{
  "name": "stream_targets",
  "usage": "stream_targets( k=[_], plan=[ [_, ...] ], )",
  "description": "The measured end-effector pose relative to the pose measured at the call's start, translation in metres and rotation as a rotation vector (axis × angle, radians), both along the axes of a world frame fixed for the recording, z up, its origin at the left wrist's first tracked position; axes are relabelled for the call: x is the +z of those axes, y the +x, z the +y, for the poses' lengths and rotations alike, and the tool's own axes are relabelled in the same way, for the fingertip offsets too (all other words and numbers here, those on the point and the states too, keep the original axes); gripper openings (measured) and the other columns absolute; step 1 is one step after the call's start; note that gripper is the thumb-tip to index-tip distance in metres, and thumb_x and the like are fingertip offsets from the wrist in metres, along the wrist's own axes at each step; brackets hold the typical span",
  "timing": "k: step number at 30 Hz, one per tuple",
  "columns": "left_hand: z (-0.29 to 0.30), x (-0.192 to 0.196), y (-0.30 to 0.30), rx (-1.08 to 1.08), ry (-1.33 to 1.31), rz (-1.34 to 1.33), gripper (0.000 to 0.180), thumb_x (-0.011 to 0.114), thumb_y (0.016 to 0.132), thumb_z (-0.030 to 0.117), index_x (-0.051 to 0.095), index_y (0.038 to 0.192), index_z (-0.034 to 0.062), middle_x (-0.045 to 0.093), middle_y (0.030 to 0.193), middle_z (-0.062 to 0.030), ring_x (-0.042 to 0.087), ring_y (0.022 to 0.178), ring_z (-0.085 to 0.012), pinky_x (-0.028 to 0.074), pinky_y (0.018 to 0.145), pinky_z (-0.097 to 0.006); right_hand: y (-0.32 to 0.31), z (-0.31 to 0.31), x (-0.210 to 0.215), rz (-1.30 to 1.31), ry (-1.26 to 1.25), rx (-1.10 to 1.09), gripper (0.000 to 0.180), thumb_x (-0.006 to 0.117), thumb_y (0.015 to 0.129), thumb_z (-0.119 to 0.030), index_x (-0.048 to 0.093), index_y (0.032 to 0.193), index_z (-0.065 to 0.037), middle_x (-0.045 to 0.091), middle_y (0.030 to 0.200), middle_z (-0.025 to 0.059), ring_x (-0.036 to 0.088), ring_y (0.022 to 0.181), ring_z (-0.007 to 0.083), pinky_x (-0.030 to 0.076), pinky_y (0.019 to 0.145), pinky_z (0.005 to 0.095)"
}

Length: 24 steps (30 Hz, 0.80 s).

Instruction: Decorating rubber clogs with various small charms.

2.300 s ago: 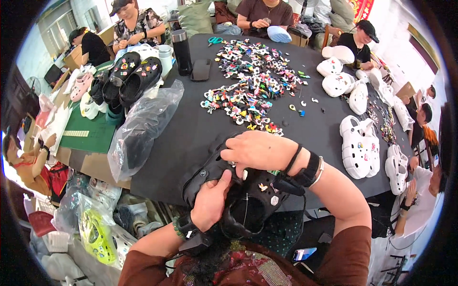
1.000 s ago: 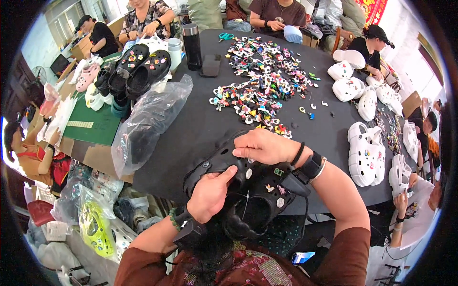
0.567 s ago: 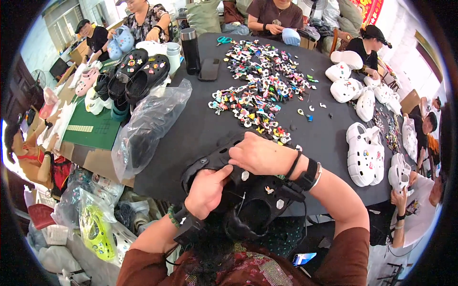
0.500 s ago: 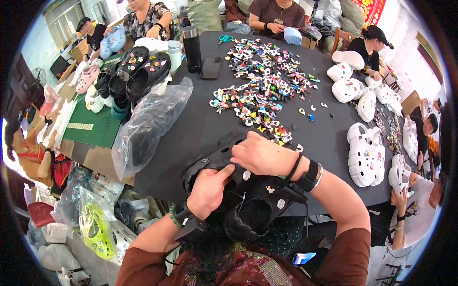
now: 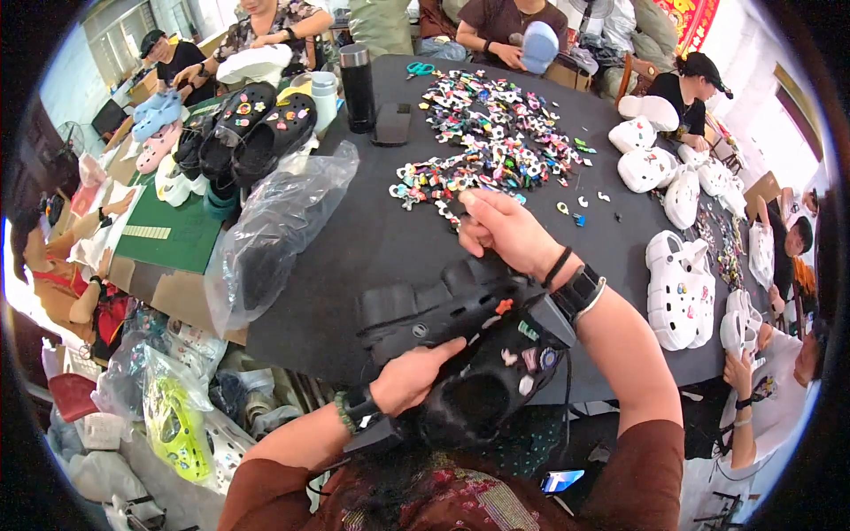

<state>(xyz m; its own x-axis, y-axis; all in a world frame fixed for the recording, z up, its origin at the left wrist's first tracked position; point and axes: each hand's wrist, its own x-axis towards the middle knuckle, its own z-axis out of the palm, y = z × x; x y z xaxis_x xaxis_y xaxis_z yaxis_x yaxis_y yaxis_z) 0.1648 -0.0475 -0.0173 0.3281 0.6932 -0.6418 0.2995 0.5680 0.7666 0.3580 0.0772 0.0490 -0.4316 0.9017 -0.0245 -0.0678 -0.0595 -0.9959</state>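
Note:
My left hand (image 5: 414, 379) grips a black clog (image 5: 425, 326) at its near side, the forefinger stretched along it. The clog is tipped on its side, thick sole facing away from me, with a small orange-red charm (image 5: 504, 307) on its upper. Above its far right end is my right hand (image 5: 512, 232), fingers curled and thumb against them, beside the near edge of the charm pile (image 5: 496, 142). Whatever those fingers may hold is too small to make out. Closer to me lies a second black clog (image 5: 474, 398) carrying several charms.
Left of the work are a clear plastic bag (image 5: 274, 239) and a stack of decorated black clogs (image 5: 266, 133). A black bottle (image 5: 357, 88) and a phone (image 5: 391, 124) stand beyond. White clogs (image 5: 680, 292) line the right side. Several co-workers sit around the table.
My right hand has lifted off the clog and moved away from me toward the pile. The clog has rolled onto its side, uncovering charms on the second clog. A co-worker's light blue clog is raised.

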Motion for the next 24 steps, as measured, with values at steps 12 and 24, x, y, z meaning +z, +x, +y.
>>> stream_targets(
  k=[12, 24],
  plan=[
    [0.068, 0.016, -0.018, 0.218, 0.086, -0.882, 0.020, 0.058, 0.100, 0.023, 0.062, 0.099, 0.0032, 0.066, 0.094, -0.0047, 0.060, 0.081, -0.0145, 0.049, 0.079, -0.029, 0.105, 0.023, -0.025, -0.490, 0.027, -0.386, 0.029, 0.050, 0.102, -0.025, 0.057, 0.086, -0.002, 0.061, 0.077, 0.0035, 0.063, 0.065, 0.0150, 0.051, 0.063, 0.0288],
    [0.057, 0.034, -0.025, 0.335, 0.207, -0.774, 0.022, 0.054, 0.099, 0.010, 0.056, 0.116, -0.0020, 0.062, 0.119, -0.0117, 0.060, 0.113, -0.0224, 0.045, 0.102, -0.036, 0.112, -0.173, 0.024, -0.704, 0.233, 0.399, 0.111, 0.093, 0.060, -0.044, 0.036, 0.144, 0.003, 0.046, 0.141, 0.0202, 0.050, 0.128, 0.0308, 0.042, 0.107, 0.0393]
  ],
)
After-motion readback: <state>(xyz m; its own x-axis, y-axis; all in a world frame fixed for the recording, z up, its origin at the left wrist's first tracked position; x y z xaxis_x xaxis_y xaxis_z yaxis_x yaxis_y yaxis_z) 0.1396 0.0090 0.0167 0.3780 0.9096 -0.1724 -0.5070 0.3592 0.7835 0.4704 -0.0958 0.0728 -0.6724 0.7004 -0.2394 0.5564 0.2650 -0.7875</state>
